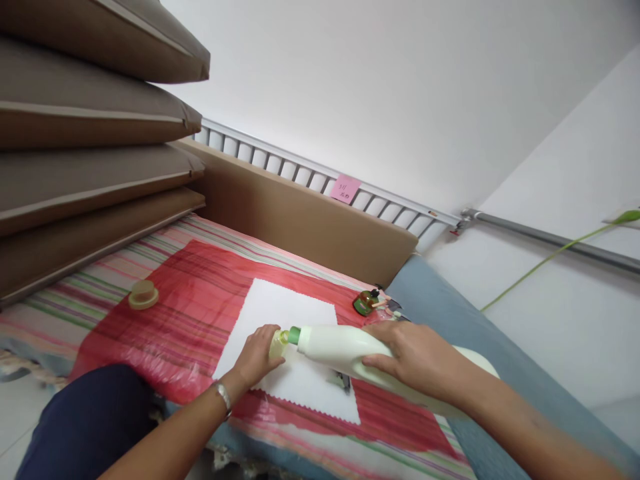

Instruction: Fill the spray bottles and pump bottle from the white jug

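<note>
My left hand is wrapped round a small yellowish clear bottle above a white scallop-edged sheet. In my right hand is a large white bottle, tipped nearly level with its green neck pointing left. That neck meets the small bottle's mouth; whether liquid is flowing I cannot tell. A small dark object, partly hidden by the white bottle, lies on the sheet. Behind my right hand stands a green jar or bottle with a dark top, beside small items that are hard to make out.
Red see-through plastic covers part of a striped cloth. A round beige lidded container sits at the left. Stacked brown cushions rise beyond it. A brown board leans against a radiator bearing a pink note.
</note>
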A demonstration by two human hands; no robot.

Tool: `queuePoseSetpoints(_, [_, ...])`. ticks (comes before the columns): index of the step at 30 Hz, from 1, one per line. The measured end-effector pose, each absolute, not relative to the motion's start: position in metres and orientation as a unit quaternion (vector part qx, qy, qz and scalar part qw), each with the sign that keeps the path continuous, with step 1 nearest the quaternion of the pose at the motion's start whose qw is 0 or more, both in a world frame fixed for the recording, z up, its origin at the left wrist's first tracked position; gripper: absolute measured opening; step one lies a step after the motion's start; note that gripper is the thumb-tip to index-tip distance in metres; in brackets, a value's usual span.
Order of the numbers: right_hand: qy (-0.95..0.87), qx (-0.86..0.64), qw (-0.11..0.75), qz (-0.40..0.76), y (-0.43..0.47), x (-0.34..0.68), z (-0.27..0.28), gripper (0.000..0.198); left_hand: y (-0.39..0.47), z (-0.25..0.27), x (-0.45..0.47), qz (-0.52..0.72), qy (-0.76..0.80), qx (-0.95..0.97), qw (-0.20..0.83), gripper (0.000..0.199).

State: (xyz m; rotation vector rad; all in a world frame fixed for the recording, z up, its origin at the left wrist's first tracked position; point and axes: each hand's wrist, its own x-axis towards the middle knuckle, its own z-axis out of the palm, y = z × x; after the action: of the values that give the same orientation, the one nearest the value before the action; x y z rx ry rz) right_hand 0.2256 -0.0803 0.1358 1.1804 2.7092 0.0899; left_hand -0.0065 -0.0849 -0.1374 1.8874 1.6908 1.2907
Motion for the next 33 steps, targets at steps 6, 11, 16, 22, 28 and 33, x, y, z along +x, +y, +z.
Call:
queuePoseSetpoints(6, [0.914, 0.393, 0.096, 0.034, -0.079, 0.219, 0.141, 0.023, -0.085, -0.137, -0.006, 0.445, 0.589, 0.658, 0.148, 0.058])
queuePoseSetpoints(11, [0.913, 0.392, 0.106, 0.047, -0.081, 0.212, 0.148, 0.023, -0.084, -0.136, -0.006, 0.437, 0.590, 0.660, 0.155, 0.059])
queuePoseSetpoints(16, [0.911, 0.389, 0.119, 0.062, -0.080, 0.208, 0.151, 0.025, -0.085, -0.135, -0.006, 0.434, 0.593, 0.658, 0.167, 0.058])
queuePoseSetpoints(22, [0.912, 0.381, 0.129, 0.076, -0.080, 0.201, 0.154, 0.023, -0.085, -0.136, -0.006, 0.436, 0.591, 0.660, 0.157, 0.058])
queuePoseSetpoints(28, [0.916, 0.372, 0.136, 0.072, -0.083, 0.192, 0.162, 0.024, -0.083, -0.138, -0.007, 0.436, 0.593, 0.660, 0.154, 0.059])
queuePoseSetpoints(33, [0.913, 0.377, 0.142, 0.072, -0.084, 0.187, 0.165, 0.025, -0.082, -0.139, -0.007, 0.438, 0.593, 0.660, 0.148, 0.059])
